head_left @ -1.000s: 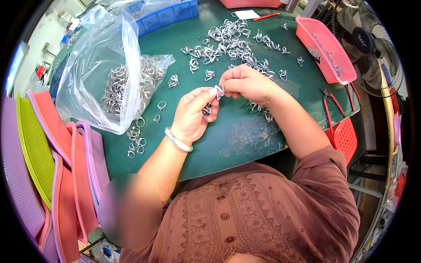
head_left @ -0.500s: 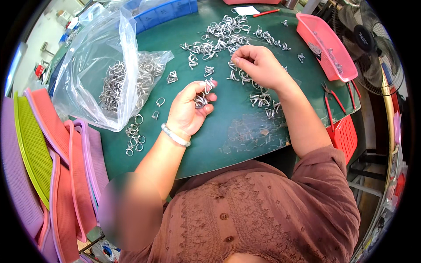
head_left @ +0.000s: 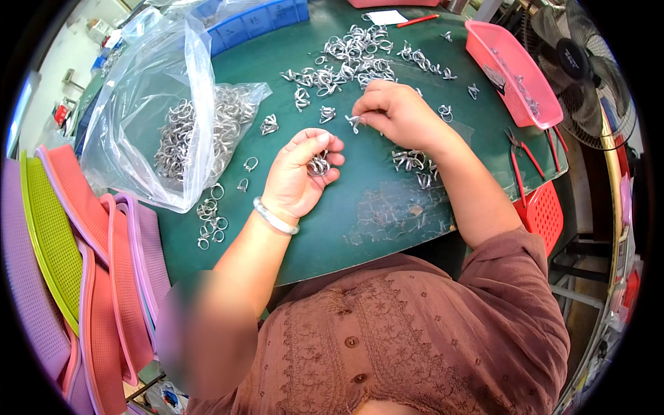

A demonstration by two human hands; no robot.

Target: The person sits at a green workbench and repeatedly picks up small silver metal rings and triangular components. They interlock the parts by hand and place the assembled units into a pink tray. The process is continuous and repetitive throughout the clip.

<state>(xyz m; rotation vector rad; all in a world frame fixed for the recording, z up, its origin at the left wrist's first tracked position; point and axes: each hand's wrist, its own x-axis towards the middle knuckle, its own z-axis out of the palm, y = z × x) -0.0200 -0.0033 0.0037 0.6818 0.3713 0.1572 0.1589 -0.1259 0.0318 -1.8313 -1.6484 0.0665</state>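
Several silver metal rings [head_left: 318, 164] rest in the curled fingers of my left hand [head_left: 302, 169], which is held palm up with the thumb bent over them. Just right of it, my right hand [head_left: 401, 116] pinches one silver ring [head_left: 354, 123] between thumb and fingertips, above the green table [head_left: 304, 238]. Beyond both hands spreads a loose pile of silver rings [head_left: 356, 52]. A small cluster of rings [head_left: 409, 160] lies under my right wrist, and single ones lie near my left hand. More rings [head_left: 211, 216] lie left of my left forearm.
A clear plastic bag [head_left: 149, 131] full of rings stands at left, with a blue bin [head_left: 259, 24] behind it. At right are a pink basket [head_left: 515, 76], red-handled pliers [head_left: 520, 162] and a fan [head_left: 577, 62]. Stacked plastic baskets [head_left: 90, 270] crowd the lower left.
My right hand has moved left and toward me, and now carries a ring near my left hand. The ring that stuck up at my left fingertips now lies lower, with the thumb closed over.
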